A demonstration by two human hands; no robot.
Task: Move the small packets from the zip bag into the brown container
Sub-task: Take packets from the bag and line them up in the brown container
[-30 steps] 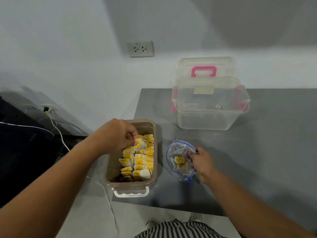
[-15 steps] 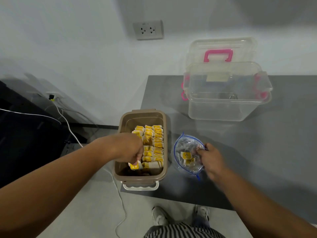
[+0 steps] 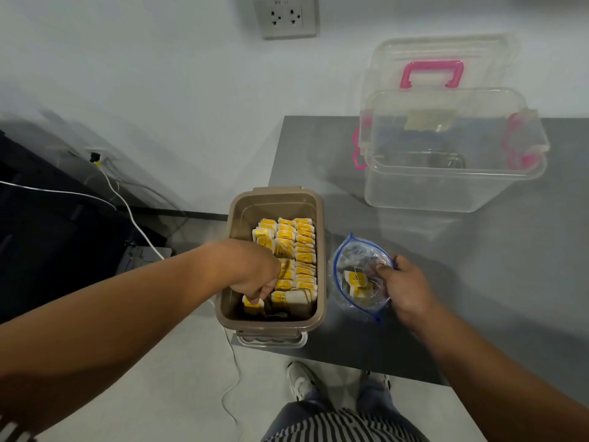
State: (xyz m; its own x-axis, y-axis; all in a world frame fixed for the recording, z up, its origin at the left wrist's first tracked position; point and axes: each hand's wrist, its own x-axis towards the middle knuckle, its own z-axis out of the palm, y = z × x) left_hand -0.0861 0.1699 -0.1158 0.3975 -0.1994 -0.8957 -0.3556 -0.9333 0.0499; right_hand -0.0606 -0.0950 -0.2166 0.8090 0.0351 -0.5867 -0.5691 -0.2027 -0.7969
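Left hand (image 3: 255,279) was down inside the brown container (image 3: 274,196), fingers curled, pinching one small packet (image 3: 252,304) at the near-left corner. The packet sat low against the container floor; couldn't tell if it was touching down. The rest of the packets (image 3: 298,247) stood in tight rows filling the right and middle of the container, and the far-left part was bare.

Right hand (image 3: 403,288) gripped the right edge of the zip bag (image 3: 357,250), fingers curled on the plastic near the blue zip line, with the bag mouth held open. A few packets (image 3: 357,280) lay inside the bag. The bag lay on the grey bench (image 3: 478,275), just beside the container's right wall.

Each packet had a yellow label with dark print, too small to read. A clear box (image 3: 446,193) at the back of the bench carried a beige patch, probably tape, with no legible writing. Its lid, with a pink handle (image 3: 432,73), leaned behind it.
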